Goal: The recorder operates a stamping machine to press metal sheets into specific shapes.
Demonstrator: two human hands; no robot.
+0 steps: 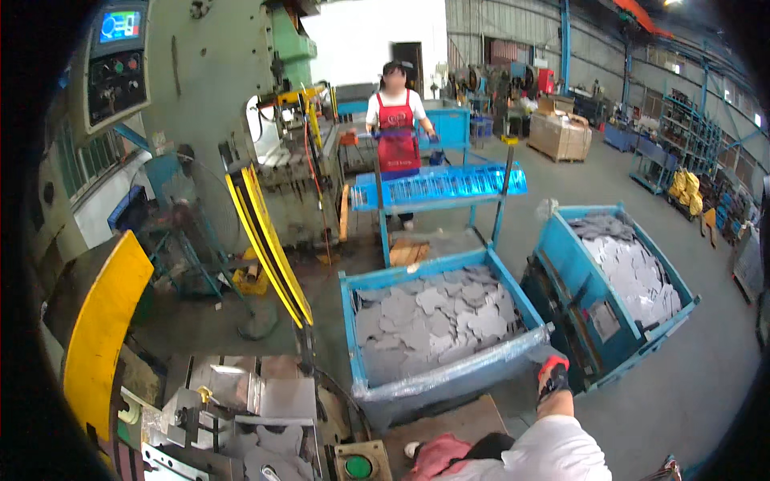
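Note:
My right hand (553, 374), in a red and black glove, reaches out to the near right corner of a large blue bin (449, 383). Clear plastic wrap covers that rim, and the hand is at or against it; its fingers are too small and blurred to read. Flat grey metal plates (433, 321) with lobed outlines lie heaped inside the bin. My left hand is out of the picture. More grey plates (277, 457) sit at the lower left by a machine, beside a green push button (358, 466).
A second blue bin (589, 297) of grey plates stands to the right. Behind is a blue rack (441, 188) with a film-covered top, where a person in a red apron (397, 136) stands. Yellow guards (269, 244) and a large press (208, 96) rise at left.

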